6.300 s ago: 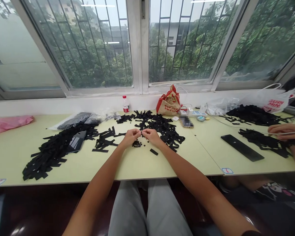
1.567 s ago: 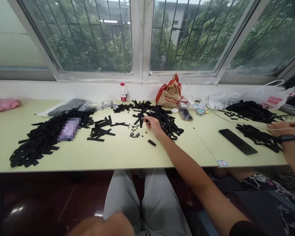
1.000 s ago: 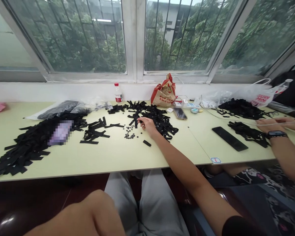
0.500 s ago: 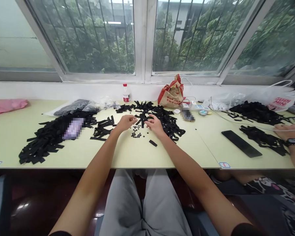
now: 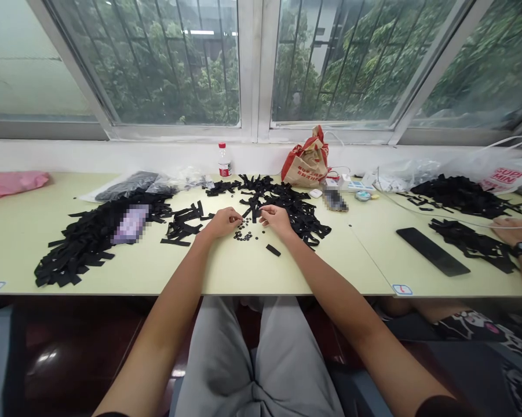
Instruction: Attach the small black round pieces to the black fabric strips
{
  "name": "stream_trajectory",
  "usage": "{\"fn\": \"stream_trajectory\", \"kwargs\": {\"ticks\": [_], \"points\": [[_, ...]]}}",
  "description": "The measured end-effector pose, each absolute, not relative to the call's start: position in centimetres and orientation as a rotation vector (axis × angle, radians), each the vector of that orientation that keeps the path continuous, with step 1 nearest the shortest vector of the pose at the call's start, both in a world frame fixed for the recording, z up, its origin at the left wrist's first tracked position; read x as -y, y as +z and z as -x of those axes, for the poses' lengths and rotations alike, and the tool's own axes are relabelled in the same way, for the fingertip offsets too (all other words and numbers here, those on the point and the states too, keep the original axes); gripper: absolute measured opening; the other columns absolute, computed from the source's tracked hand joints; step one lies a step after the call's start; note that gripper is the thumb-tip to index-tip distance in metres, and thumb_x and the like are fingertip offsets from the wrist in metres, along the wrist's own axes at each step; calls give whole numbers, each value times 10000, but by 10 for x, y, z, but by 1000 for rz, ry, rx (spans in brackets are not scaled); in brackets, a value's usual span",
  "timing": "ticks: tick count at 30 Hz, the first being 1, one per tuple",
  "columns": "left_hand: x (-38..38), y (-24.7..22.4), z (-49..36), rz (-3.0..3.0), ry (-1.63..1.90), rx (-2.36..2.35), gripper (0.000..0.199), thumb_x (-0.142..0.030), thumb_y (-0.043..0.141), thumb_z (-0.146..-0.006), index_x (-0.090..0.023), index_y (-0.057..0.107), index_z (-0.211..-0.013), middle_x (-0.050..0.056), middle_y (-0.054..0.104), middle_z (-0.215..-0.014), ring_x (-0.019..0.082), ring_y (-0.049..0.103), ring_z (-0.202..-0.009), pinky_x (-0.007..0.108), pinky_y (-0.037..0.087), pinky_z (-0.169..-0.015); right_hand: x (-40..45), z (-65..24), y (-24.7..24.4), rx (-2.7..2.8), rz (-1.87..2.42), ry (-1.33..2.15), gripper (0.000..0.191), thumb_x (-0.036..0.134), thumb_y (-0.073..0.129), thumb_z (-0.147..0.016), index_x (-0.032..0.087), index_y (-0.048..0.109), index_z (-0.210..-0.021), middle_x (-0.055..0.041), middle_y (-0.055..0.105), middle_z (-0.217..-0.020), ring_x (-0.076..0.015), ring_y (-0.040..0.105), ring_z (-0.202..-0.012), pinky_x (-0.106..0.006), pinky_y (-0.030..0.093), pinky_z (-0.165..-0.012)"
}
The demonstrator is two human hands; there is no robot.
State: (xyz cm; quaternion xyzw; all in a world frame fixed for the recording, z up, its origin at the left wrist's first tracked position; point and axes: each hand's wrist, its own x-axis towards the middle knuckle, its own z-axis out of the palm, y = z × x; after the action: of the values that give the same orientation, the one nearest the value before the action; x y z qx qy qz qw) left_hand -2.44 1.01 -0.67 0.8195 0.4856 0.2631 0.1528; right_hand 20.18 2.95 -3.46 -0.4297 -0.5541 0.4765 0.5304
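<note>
My left hand hovers just left of a scatter of small black round pieces, its thumb and fingertips closed together. Whatever sits in that pinch is too small to make out. Across from it, my right hand has its fingers curled in beside the ends of some black fabric strips; what they hold, if anything, is hidden. A larger heap of black strips lies behind and right of this hand. One short black strip rests alone on the table nearer to me.
More black strips are piled at left, with a purple item on top. A bottle and paper bag stand at the back. At right are a black phone-like slab and another person's hand.
My left hand has dipped slightly toward the small round pieces. The fingers of my right hand have drawn closer together. The whole view has shifted a little.
</note>
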Motion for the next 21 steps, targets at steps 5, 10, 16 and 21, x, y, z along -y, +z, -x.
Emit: {"fn": "stream_trajectory", "kwargs": {"ticks": [5,10,16,21], "points": [[-7,-5,22,-2354,750,-1374,261,-376,557,-881,-217,764,-885,77,677,-947,193,608,-779,322,479,-729,-26,-202,-34,1370,1028,1148,265,419,733,-726,175,703,-826,-19,638,-659,-115,553,-531,-230,458,-473],[-5,-5,19,-2315,759,-1389,300,-401,514,-911,-222,753,-950,80,683,-982,206,610,-819,329,477,-753,-22,-202,-30,1414,1053,1095,249,441,699,-736,192,696,-751,-11,625,-651,-102,496,-507,-218,362,-439],[-7,-11,14,-2366,778,-1435,323,-416,519,-912,-261,752,-1074,52,656,-909,181,588,-730,312,453,-720,-18,-201,-27,1465,1037,1092,251,437,657,-759,199,672,-683,-16,634,-652,-110,495,-510,-228,344,-448],[-10,-19,13,-2471,762,-1433,277,-357,534,-904,-280,786,-991,46,629,-894,171,581,-718,294,431,-687,-20,-201,-29,1497,1038,1065,257,443,652,-766,200,678,-686,-18,640,-663,-113,510,-520,-230,357,-459]]}}
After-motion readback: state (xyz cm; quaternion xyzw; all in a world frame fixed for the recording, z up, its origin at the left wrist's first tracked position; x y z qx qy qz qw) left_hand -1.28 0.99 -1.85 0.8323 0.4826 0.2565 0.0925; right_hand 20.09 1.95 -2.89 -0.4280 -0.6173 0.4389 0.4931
